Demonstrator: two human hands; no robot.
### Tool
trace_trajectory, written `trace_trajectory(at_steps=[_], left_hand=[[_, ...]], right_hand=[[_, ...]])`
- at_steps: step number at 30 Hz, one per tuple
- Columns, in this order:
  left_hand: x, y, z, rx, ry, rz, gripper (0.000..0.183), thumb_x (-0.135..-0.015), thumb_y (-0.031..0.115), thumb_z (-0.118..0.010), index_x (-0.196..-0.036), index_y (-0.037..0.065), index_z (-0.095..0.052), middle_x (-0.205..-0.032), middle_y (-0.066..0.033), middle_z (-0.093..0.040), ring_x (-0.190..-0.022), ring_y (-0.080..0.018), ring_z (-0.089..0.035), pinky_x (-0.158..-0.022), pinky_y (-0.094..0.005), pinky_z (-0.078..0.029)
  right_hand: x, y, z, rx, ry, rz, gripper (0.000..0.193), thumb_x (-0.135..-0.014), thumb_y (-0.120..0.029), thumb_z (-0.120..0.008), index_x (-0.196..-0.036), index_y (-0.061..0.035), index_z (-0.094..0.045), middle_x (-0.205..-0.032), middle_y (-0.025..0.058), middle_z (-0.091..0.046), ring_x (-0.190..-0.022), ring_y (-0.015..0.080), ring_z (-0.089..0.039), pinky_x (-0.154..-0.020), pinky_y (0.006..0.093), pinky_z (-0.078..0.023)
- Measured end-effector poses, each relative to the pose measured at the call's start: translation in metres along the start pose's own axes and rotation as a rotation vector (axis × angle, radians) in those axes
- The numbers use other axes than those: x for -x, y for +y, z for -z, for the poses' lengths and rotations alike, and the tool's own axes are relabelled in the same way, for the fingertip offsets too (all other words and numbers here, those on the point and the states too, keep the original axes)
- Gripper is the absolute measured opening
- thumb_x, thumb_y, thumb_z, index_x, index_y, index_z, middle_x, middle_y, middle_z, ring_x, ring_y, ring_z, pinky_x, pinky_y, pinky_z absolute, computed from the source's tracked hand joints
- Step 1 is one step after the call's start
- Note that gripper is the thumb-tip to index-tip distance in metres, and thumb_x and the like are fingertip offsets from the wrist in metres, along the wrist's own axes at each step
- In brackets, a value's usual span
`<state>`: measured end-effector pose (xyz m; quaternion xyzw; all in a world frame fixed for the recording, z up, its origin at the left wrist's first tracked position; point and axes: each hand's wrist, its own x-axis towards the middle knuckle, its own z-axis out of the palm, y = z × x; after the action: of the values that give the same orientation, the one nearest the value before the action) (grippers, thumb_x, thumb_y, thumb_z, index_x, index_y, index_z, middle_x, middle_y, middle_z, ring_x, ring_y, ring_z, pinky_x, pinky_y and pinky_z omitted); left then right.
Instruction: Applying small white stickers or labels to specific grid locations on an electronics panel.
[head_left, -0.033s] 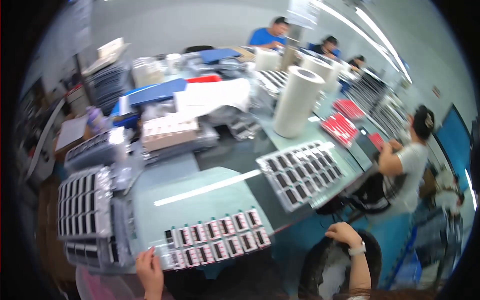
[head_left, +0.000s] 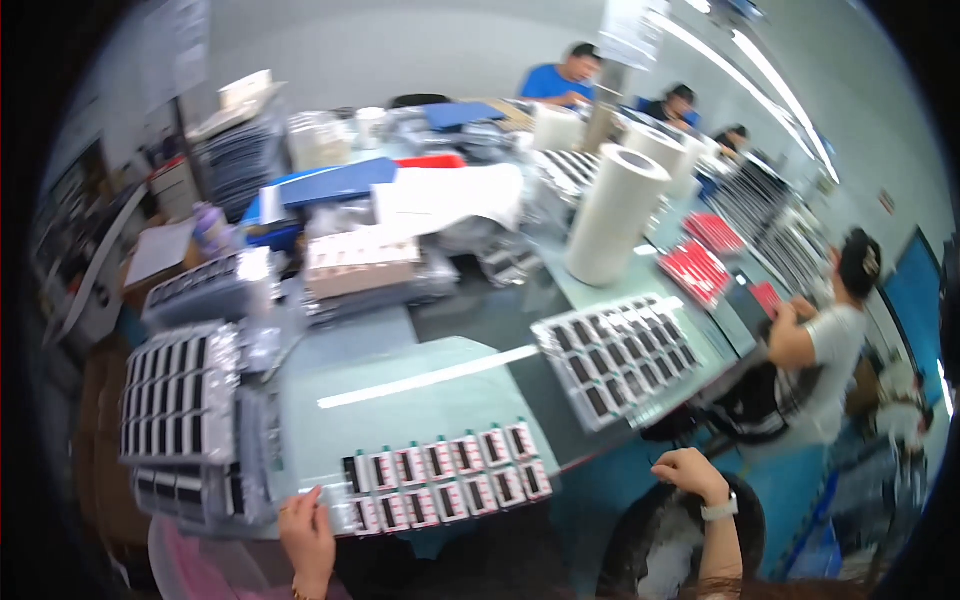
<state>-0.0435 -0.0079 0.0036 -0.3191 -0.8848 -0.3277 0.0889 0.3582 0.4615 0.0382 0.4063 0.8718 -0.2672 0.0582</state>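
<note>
My left hand point(head_left: 306, 535) is at the table's front edge, fingers extended, its fingertips beside a strip of clear film point(head_left: 340, 512). Right of it lie two rows of small white-framed pieces point(head_left: 440, 460) with dark centres, red marks and green tabs along the far row. A bare dark piece point(head_left: 350, 472) shows at the left end of the far row. Out to the right, my right hand point(head_left: 692, 474), with a pale watch at the wrist, hangs above a dark bin point(head_left: 640, 535). Its fingers are curled in; whatever they hold, if anything, is hidden.
Film-covered stacks of dark-and-white pieces point(head_left: 180, 395) stand at left. A tray of similar pieces point(head_left: 615, 355) lies right of centre, before a tall white roll point(head_left: 617, 215). A cardboard box point(head_left: 360, 265) sits farther back. A co-worker point(head_left: 835, 320) sits at right near red pieces point(head_left: 695, 272).
The whole view has shifted slightly, so the table and things sit a little farther right and lower. Both hands keep about the same places.
</note>
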Motion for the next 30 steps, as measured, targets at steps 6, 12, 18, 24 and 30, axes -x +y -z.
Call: trace_trajectory(at_steps=[6,12,18,24,30], left_hand=[[-0.005,-0.002,-0.005,0.020,0.069,-0.015,0.022,-0.091,0.004,-0.061,-0.111,0.003,-0.070,-0.089,-0.0134,-0.062,-0.085,-0.0317,-0.059,-0.077,-0.0416,-0.046],[-0.007,-0.004,-0.026,-0.065,0.194,-0.040,0.017,-0.092,0.003,-0.061,-0.105,0.004,-0.072,-0.084,-0.0127,-0.062,-0.077,-0.0331,-0.060,-0.072,-0.0450,-0.046],[-0.007,-0.010,-0.032,-0.099,0.116,-0.034,0.020,-0.099,0.009,-0.058,-0.113,0.002,-0.070,-0.100,-0.0168,-0.067,-0.094,-0.0347,-0.064,-0.084,-0.0410,-0.051],[-0.003,-0.032,-0.036,-0.231,0.149,-0.131,0.022,-0.097,0.010,-0.062,-0.113,0.008,-0.076,-0.099,-0.0137,-0.072,-0.091,-0.0363,-0.065,-0.084,-0.0469,-0.048],[-0.001,0.000,-0.027,-0.246,0.183,-0.149,0.020,-0.097,0.010,-0.062,-0.112,0.006,-0.075,-0.100,-0.0142,-0.073,-0.089,-0.0364,-0.066,-0.082,-0.0457,-0.049]], right_hand=[[-0.024,-0.194,0.025,-0.254,0.115,0.544,0.016,-0.094,-0.014,-0.071,-0.097,0.0014,-0.074,-0.077,0.0119,-0.069,-0.069,0.0206,-0.065,-0.063,0.0323,-0.049],[-0.039,-0.307,-0.072,-0.327,0.078,1.106,0.011,-0.089,-0.013,-0.067,-0.095,-0.0040,-0.067,-0.079,0.0144,-0.063,-0.077,0.0359,-0.064,-0.068,0.0439,-0.051],[0.012,-0.343,-0.141,-0.595,-0.163,1.301,0.022,-0.088,-0.021,-0.066,-0.078,-0.0023,-0.062,-0.073,0.0177,-0.064,-0.075,0.0406,-0.064,-0.066,0.0474,-0.050],[0.021,-0.313,-0.149,-0.700,-0.200,1.247,0.015,-0.089,-0.017,-0.066,-0.082,-0.0034,-0.065,-0.075,0.0148,-0.065,-0.075,0.0369,-0.065,-0.066,0.0456,-0.051],[0.017,-0.303,-0.148,-0.717,-0.212,1.240,0.014,-0.090,-0.016,-0.066,-0.085,-0.0034,-0.066,-0.077,0.0145,-0.066,-0.076,0.0349,-0.065,-0.069,0.0435,-0.052]])
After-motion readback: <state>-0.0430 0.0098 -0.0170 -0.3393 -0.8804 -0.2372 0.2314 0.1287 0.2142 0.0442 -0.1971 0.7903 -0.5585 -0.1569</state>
